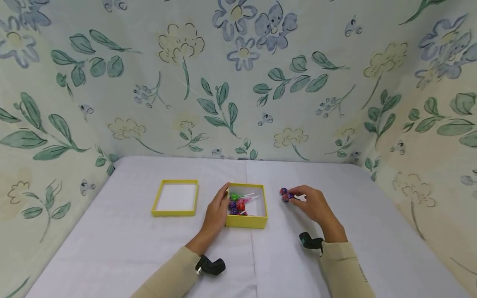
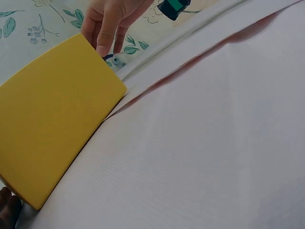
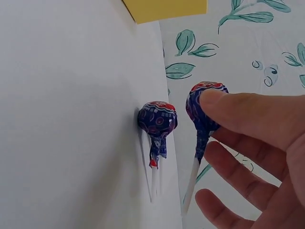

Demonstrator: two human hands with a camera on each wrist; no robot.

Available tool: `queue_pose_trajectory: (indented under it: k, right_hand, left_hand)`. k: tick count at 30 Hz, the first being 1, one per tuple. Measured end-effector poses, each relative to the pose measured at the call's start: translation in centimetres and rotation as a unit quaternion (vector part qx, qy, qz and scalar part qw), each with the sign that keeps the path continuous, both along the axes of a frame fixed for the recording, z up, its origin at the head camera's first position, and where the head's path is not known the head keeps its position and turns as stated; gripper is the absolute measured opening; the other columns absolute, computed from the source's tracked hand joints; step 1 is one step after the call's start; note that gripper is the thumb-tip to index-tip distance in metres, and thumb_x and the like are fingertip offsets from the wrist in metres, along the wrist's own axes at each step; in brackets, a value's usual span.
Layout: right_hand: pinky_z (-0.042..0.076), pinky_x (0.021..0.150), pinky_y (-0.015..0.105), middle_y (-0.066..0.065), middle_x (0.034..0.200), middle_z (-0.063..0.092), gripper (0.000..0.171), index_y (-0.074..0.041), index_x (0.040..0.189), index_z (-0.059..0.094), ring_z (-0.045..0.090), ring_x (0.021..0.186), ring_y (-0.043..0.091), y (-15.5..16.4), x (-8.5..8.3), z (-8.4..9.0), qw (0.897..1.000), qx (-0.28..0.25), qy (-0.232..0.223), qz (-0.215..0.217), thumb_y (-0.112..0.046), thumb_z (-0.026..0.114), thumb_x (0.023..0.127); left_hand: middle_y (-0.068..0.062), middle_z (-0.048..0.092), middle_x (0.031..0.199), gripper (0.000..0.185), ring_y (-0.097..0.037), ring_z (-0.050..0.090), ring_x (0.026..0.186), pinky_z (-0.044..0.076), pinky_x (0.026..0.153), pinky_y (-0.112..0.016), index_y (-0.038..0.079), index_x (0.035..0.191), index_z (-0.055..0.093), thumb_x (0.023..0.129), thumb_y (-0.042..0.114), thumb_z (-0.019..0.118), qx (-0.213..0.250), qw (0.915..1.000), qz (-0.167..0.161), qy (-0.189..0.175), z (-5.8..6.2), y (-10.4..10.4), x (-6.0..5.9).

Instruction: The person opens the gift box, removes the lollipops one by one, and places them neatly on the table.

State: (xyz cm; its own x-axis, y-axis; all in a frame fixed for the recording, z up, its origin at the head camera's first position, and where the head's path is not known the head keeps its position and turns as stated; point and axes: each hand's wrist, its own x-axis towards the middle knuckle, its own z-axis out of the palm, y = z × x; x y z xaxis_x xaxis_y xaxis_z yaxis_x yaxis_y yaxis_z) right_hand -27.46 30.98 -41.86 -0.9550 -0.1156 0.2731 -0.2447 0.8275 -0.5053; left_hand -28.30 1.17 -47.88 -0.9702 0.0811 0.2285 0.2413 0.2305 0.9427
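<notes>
My left hand [image 1: 215, 210] holds the left side of an open yellow box [image 1: 247, 222], which has a pale inside. Several wrapped lollipops [image 1: 241, 205], in green, red and dark purple-blue, lie toward the box's left half. Right of the box, my right hand [image 1: 313, 205] pinches the wrapped head of a purple-blue lollipop [image 3: 202, 117] between thumb and fingers, its white stick slanting downward. Just beside it, a second purple-blue lollipop [image 3: 157, 119] rests on the table. The left wrist view shows the box's yellow outer wall [image 2: 57, 114], with only dark fingertips at the lower left corner.
A shallow yellow-rimmed lid [image 1: 174, 213] with a white inside lies left of the box. White cloth [image 1: 112, 248] covers the table. Floral fabric [image 1: 223, 103] stands behind and along both sides. Each wrist wears a black camera mount [image 1: 211, 265].
</notes>
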Motion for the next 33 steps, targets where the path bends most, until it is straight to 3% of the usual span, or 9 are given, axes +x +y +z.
queue_pose_trajectory:
  k: [11, 22, 26, 33]
  right_hand:
    - [0.053, 0.081, 0.045, 0.008, 0.107, 0.069, 0.026, -0.012, 0.106, 0.073, 0.062, 0.094, 0.026, 0.4, -0.2, -0.4, 0.999, 0.019, -0.042, -0.007, -0.006, 0.076, 0.081]
    - [0.053, 0.081, 0.044, 0.007, 0.105, 0.068, 0.025, -0.01, 0.104, 0.072, 0.062, 0.092, 0.025, 0.2, -0.2, -0.8, 0.998, 0.023, -0.059, 0.013, -0.001, 0.074, 0.08]
    - [0.053, 0.08, 0.043, 0.007, 0.105, 0.067, 0.024, -0.01, 0.103, 0.071, 0.061, 0.092, 0.025, 0.2, -0.4, -0.7, 0.997, 0.028, -0.069, 0.01, -0.001, 0.073, 0.081]
    - [0.054, 0.08, 0.04, 0.005, 0.101, 0.067, 0.022, -0.013, 0.1, 0.07, 0.06, 0.092, 0.023, -0.1, -0.6, -1.1, 0.995, 0.03, -0.093, -0.005, -0.002, 0.074, 0.08]
  left_hand:
    - [0.006, 0.035, 0.153, 0.05, -0.017, 0.035, 0.138, 0.028, 0.114, -0.039, 0.035, 0.149, 0.034, 0.101, 0.02, 0.036, -0.002, 1.0, -0.003, -0.008, -0.2, 0.0, -0.1]
    - [0.003, 0.036, 0.152, 0.05, -0.02, 0.036, 0.138, 0.028, 0.114, -0.041, 0.032, 0.149, 0.035, 0.101, 0.017, 0.037, 0.001, 1.0, -0.003, 0.004, -0.3, 0.0, -0.1]
    - [0.007, 0.034, 0.153, 0.05, -0.017, 0.035, 0.138, 0.028, 0.114, -0.039, 0.033, 0.149, 0.034, 0.101, 0.019, 0.036, -0.002, 1.0, -0.004, -0.002, -0.3, 0.0, -0.2]
    - [0.002, 0.037, 0.152, 0.05, -0.022, 0.037, 0.137, 0.029, 0.113, -0.043, 0.03, 0.149, 0.036, 0.1, 0.018, 0.037, 0.005, 1.0, 0.0, 0.007, -0.1, -0.1, 0.0]
